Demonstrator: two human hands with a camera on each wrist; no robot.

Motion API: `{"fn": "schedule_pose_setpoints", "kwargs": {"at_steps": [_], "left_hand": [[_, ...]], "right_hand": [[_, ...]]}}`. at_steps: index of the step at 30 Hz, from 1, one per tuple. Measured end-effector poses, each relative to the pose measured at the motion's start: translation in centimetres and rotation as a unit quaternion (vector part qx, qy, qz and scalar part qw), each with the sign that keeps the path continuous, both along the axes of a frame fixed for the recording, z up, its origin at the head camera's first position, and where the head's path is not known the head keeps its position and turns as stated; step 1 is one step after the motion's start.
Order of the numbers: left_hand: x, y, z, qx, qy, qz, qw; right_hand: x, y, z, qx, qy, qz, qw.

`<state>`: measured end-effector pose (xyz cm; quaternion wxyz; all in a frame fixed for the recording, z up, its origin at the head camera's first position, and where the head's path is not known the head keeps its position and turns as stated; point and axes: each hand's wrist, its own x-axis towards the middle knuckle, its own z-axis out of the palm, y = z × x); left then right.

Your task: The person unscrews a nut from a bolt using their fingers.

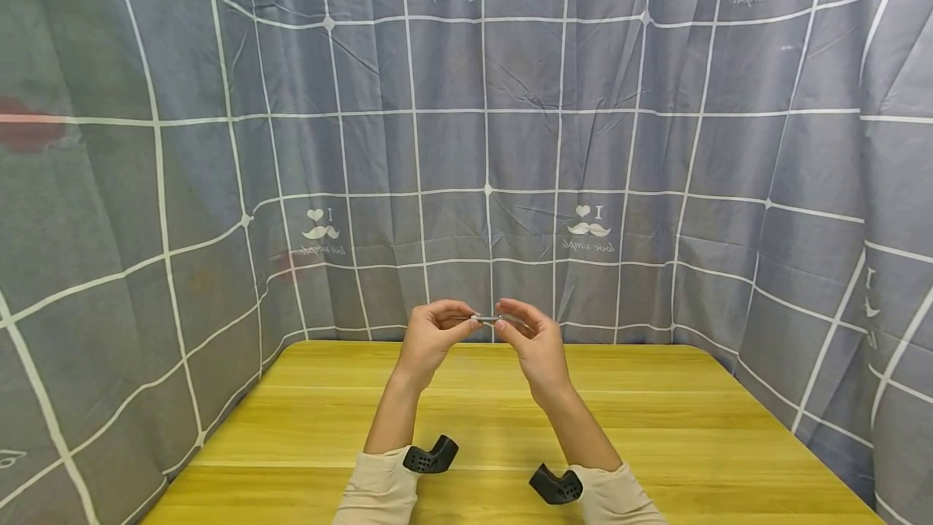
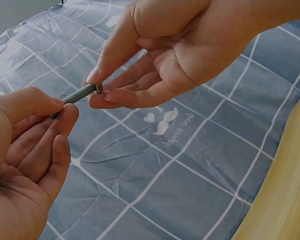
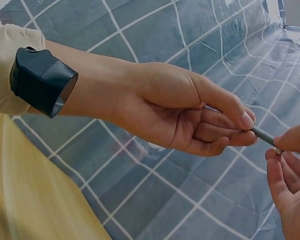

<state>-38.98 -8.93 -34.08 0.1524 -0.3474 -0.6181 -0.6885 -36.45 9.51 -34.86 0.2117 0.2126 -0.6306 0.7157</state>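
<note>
A slim threaded metal bolt (image 1: 488,318) is held level between both hands, above the far part of the table. My left hand (image 1: 430,339) pinches one end between thumb and fingertips; in the left wrist view this end of the bolt (image 2: 79,94) runs in under the thumb. At the opposite end my right hand (image 1: 543,344) pinches with thumb and forefinger, around a small shiny nut-like piece (image 2: 99,88). The bare thread shows in the short gap between the hands. In the right wrist view the bolt (image 3: 263,134) slants down toward the right hand's fingertips.
A yellow wood-grain table (image 1: 481,411) lies below the hands. Grey curtains (image 1: 525,152) with white grid lines hang around its back and sides. Black camera mounts sit on the left wrist (image 1: 432,455) and right wrist (image 1: 557,484).
</note>
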Motion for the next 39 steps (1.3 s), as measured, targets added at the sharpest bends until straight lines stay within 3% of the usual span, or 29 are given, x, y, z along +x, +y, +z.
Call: {"fn": "schedule_pose_setpoints", "kwargs": {"at_steps": [8, 18, 26, 30, 39], "left_hand": [[0.00, -0.03, -0.02, 0.001, -0.002, 0.006, 1.0000], [-0.01, -0.10, -0.19, 0.000, -0.008, 0.003, 1.0000], [-0.05, -0.12, -0.11, -0.003, -0.002, 0.002, 1.0000], [0.01, -0.14, -0.10, 0.000, -0.007, 0.012, 0.9999], [-0.05, -0.02, -0.16, 0.000, 0.000, -0.001, 1.0000]], "right_hand": [[0.05, 0.09, -0.06, 0.013, -0.019, 0.007, 0.9997], [0.03, 0.07, -0.19, 0.005, -0.006, 0.002, 1.0000], [0.13, 0.17, 0.03, 0.022, -0.036, -0.009, 0.9991], [0.11, 0.14, -0.06, 0.032, -0.043, 0.006, 0.9985], [-0.07, 0.05, -0.24, 0.006, -0.005, 0.003, 1.0000]]}}
